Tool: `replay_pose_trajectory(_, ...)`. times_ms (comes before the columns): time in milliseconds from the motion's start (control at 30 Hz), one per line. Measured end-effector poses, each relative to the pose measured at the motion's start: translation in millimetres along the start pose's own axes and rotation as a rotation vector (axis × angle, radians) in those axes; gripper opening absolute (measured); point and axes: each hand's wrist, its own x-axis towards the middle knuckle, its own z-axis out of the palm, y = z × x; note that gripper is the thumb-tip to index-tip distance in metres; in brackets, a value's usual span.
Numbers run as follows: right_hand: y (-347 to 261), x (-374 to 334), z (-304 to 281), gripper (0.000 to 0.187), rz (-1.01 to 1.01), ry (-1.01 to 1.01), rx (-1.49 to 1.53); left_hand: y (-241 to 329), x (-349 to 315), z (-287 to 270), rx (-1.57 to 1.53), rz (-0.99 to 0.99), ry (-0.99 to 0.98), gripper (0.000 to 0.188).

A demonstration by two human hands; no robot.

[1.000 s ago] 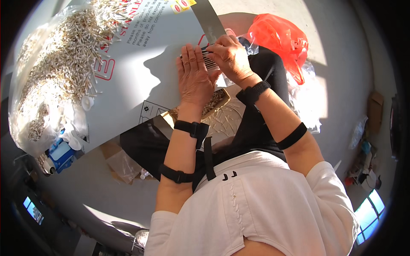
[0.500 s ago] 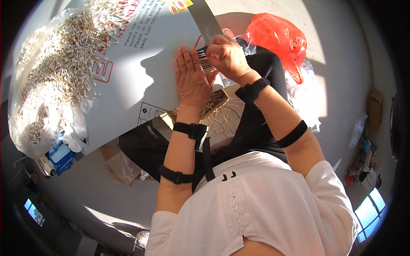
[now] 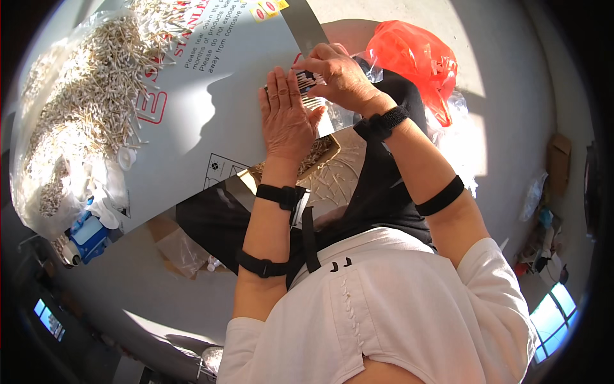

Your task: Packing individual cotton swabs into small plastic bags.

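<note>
My left hand (image 3: 287,121) lies flat on the grey printed board, its fingers stretched out together against the left side of a small flat row of cotton swabs (image 3: 308,83). My right hand (image 3: 342,78) is over the right side of that row, with thumb and index finger spread apart and nothing visible between them. Part of the row is hidden beneath the hands. A big heap of loose cotton swabs (image 3: 96,89) spills from a clear plastic bag (image 3: 22,173) on the left of the board.
Below the board's near edge, an open cardboard box (image 3: 332,153) holds more swabs, with others scattered beside it. A red plastic bag (image 3: 416,64) lies at the right, by clear plastic wrapping (image 3: 457,121). A blue object (image 3: 89,238) sits at the board's lower left.
My right hand's thumb and index finger have parted from a closer pinch, and the index finger has moved up and left. More of the swab row shows. The left hand stays nearly still.
</note>
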Motion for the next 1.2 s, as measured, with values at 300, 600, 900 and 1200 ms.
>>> replay_pose_trajectory(300, 6, -10, -8, 0.062, -0.170, -0.091, -0.084, 1, 1, 3, -0.046, 0.011, 0.015, 0.086)
replay_pose_trajectory(600, 28, -33, -2, 0.046, 0.109, 0.003, -0.517, 3, 2, 3, -0.009, 0.001, -0.003, 0.086)
replay_pose_trajectory(900, 49, -36, 8, 0.042, 0.004, 0.091, -0.109, 15, 11, 2, -0.011, 0.006, -0.036, 0.087)
replay_pose_trajectory(1200, 50, -36, 8, 0.042, 0.032, 0.094, 0.043, 27, 19, 6, -0.029, -0.012, -0.046, 0.087)
